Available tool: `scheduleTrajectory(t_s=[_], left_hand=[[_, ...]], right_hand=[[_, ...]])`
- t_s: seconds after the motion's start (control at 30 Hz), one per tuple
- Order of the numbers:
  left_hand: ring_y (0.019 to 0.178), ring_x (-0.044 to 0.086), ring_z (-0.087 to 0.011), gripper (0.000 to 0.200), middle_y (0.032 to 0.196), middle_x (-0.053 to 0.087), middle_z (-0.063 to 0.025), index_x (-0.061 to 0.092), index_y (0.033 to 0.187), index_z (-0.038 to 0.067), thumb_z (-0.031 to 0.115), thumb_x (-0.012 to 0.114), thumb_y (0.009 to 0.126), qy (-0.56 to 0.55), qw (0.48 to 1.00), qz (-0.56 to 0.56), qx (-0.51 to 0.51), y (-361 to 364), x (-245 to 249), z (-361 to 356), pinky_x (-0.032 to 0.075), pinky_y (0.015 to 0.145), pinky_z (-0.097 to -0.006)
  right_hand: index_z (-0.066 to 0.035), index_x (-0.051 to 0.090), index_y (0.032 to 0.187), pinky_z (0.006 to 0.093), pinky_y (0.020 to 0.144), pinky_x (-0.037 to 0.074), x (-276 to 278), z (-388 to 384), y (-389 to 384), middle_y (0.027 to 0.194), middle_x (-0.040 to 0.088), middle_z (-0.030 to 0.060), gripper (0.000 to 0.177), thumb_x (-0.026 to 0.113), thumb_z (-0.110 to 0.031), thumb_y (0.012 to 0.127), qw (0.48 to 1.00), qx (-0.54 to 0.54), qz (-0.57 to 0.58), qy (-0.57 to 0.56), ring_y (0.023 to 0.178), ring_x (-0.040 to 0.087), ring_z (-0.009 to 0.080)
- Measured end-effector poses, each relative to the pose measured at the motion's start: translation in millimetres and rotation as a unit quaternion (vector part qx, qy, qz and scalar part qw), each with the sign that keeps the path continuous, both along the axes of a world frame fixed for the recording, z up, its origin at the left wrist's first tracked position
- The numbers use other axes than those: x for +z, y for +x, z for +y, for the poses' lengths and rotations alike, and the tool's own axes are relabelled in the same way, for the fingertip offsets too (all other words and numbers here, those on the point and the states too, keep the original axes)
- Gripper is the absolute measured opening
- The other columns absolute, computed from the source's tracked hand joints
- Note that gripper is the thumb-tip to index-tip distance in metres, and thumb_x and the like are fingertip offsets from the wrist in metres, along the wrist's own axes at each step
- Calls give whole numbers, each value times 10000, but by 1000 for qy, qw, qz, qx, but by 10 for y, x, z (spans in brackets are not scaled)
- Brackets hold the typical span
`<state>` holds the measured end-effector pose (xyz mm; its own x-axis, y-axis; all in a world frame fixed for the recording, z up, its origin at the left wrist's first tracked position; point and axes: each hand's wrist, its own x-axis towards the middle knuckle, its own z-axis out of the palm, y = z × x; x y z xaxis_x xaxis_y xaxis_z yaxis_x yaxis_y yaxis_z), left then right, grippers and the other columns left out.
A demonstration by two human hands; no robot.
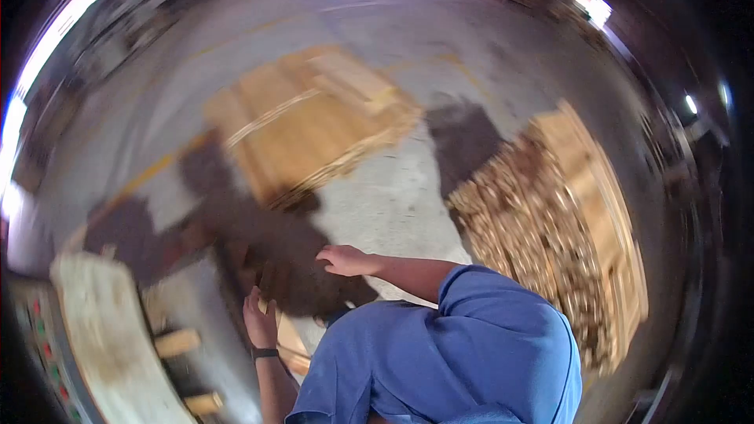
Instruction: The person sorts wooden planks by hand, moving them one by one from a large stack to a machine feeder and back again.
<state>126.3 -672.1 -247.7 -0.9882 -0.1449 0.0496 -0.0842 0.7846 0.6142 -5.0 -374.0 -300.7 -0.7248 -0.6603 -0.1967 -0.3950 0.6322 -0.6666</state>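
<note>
My left hand (260,320), with a dark band at the wrist, is raised at the lower left with fingers apart and nothing in it. Beside it, lower down, a pale wooden board (292,343) shows partly behind my forearm; contact cannot be made out. My right hand (347,261) reaches left across the front of my body, its fingers loosely bent and holding nothing visible. Both hands are apart from the strapped stack of flat wooden boards (290,141) lying on the floor ahead.
At the right stands a tall stack of boards (542,212), its many ends facing me. A machine with a long pale surface (106,338) and a panel of coloured buttons (49,352) is at the lower left. Yellow lines mark the concrete floor (385,204). Motion blurs the view.
</note>
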Motion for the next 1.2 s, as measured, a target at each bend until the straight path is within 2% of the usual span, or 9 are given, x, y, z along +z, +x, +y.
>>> scheduleTrajectory(t_s=[0.03,0.13,0.3,0.33,0.4,0.43,0.73,0.93,1.2], left_hand=[[1149,592,-407,561,1242,624,-223,553,1380,31,150,735,863,58,997,23,-53,-217,-104,331,483,998,-475],[1135,603,-399,555,1245,630,-207,560,1368,38,148,742,856,15,981,-10,-194,-667,116,1558,495,979,-471],[1152,644,-356,572,1220,698,-186,558,1387,18,209,717,872,151,928,-26,-341,-554,-79,2779,412,1120,-465],[1128,662,-300,529,1244,665,-204,555,1380,-27,108,711,893,120,912,-2,-392,-551,-68,3078,521,988,-389],[1120,665,-298,522,1248,665,-203,557,1376,-24,90,722,894,135,887,-17,-441,-525,-179,3612,526,979,-392],[1150,652,-328,538,1230,693,-180,560,1378,26,139,736,881,121,886,-52,-444,-472,-122,3878,440,1089,-449],[1112,659,-317,522,1229,676,-172,552,1378,26,97,719,889,74,775,-94,-621,-523,70,5740,518,967,-421],[1093,661,-312,499,1214,677,-168,567,1361,34,99,716,889,84,704,-45,-703,-1074,225,7095,519,958,-413],[1162,641,-306,534,1263,656,-163,557,1387,39,142,724,890,79,628,5,-774,-1466,794,9282,510,991,-409]], right_hand=[[-81,622,1283,463,956,517,-75,497,52,1259,627,150,408,670,-221,902,999,-33,-8,25,1148,628,348],[-85,618,1291,451,926,533,-427,2035,493,1227,645,144,433,686,-235,891,985,-170,17,-40,1101,655,331],[-91,647,1282,415,930,548,-308,3255,1980,1175,708,134,434,708,-239,879,901,-432,-32,0,1066,682,320],[-89,646,1283,416,931,547,-311,3476,2249,1173,709,134,434,707,-239,880,885,-464,-39,0,1060,684,320],[-85,645,1285,417,932,547,-305,3789,2761,1169,711,134,434,705,-240,884,850,-523,-58,0,1049,688,319],[-84,643,1285,414,911,556,-283,3909,2970,1173,711,128,424,704,-229,891,840,-540,-63,-2,1040,691,313],[-82,641,1262,455,902,550,170,4964,3962,1137,703,163,414,717,-224,880,716,-697,44,-12,1033,677,363],[-79,652,1249,451,925,539,941,6168,4604,1165,678,172,402,736,-168,866,581,-766,222,160,1080,650,373],[-76,656,1259,458,935,523,1986,6957,5196,1210,660,169,372,698,-190,907,450,-846,167,231,1114,629,384]])
